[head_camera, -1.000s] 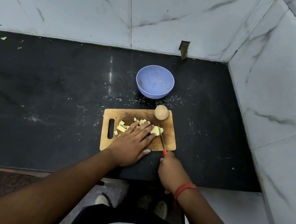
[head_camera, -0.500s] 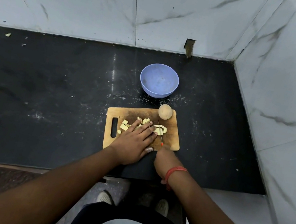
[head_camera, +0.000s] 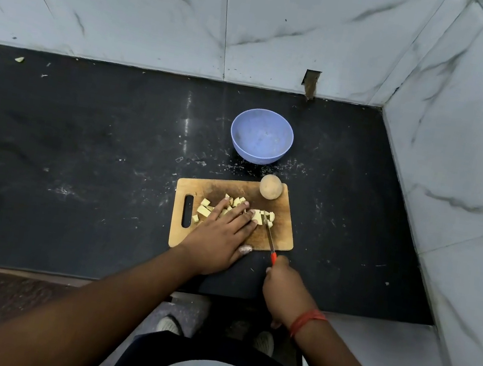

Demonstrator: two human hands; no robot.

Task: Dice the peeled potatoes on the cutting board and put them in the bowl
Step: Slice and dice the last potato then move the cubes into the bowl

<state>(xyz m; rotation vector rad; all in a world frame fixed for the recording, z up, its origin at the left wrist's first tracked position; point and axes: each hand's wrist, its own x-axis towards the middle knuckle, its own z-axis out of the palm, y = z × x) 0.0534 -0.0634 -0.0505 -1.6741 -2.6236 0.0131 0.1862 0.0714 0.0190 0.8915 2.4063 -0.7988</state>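
A wooden cutting board (head_camera: 283,218) lies on the black counter, carrying several pale diced potato pieces (head_camera: 203,210) and one whole potato (head_camera: 270,187) at its far right corner. My left hand (head_camera: 220,236) lies flat with straight fingers over the pieces, pressing them down. My right hand (head_camera: 285,288) grips the red handle of a small knife (head_camera: 269,239), whose blade tip meets the pieces just right of my left fingertips. An empty blue bowl (head_camera: 262,136) stands behind the board.
The black counter (head_camera: 79,157) runs wide to the left, dusted with white specks. Marble-tiled walls (head_camera: 460,154) close off the back and the right side. A small scrap (head_camera: 19,59) lies at the far left rear. My feet show below the counter's front edge.
My right hand pushed the knife forward into the pieces, then drew it back toward me. My left hand stayed flat on the diced potato.
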